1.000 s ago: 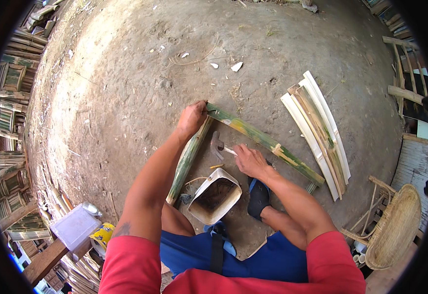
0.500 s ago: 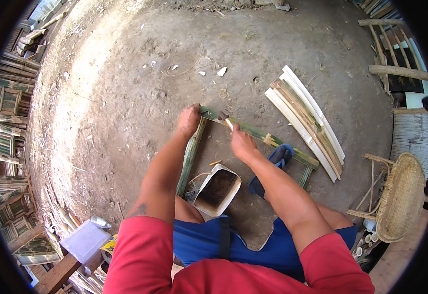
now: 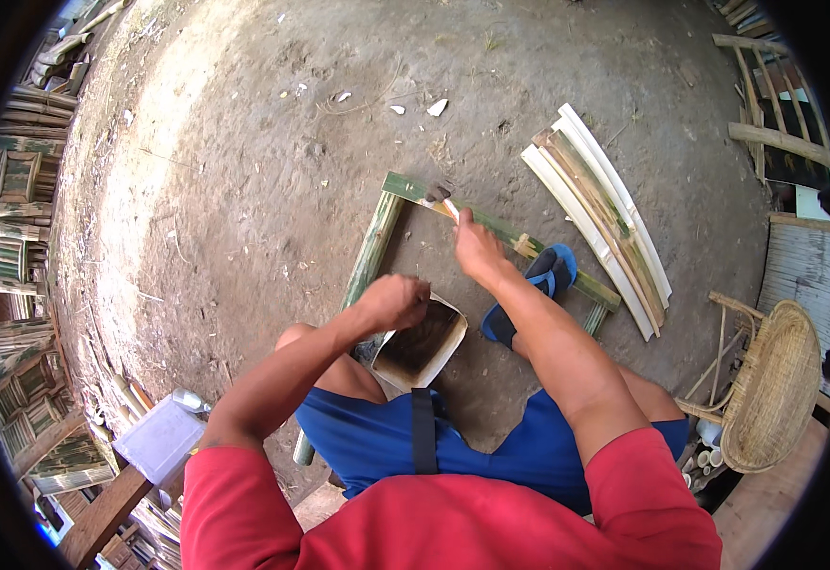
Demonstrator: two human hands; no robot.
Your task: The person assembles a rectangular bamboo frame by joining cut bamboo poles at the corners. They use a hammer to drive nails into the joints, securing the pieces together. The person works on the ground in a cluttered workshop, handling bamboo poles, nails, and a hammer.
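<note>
My right hand (image 3: 480,249) is wrapped round the pale handle of a hammer (image 3: 439,194), whose dark head lies over the green bamboo crosspiece (image 3: 505,228). My left hand (image 3: 396,304) is closed above the rim of a white cut-open plastic container (image 3: 451,353) with a dark, stained inside. Whatever its fingers hold is hidden. A bamboo leg (image 3: 374,249) runs back toward me from the crosspiece's left end, and another bamboo piece (image 3: 594,317) sits under its right end. My sandalled foot (image 3: 550,271) rests against the crosspiece.
Several split bamboo and white strips (image 3: 605,218) lie on the dirt ground at right. A woven basket (image 3: 773,385) stands at far right. On the left are stacked bamboo frames (image 3: 7,252) and a pale plastic box (image 3: 159,439) on a wooden beam (image 3: 102,518).
My left hand has left the crosspiece's left end and come back toward me to the container. The right hand still holds the hammer over the crosspiece.
</note>
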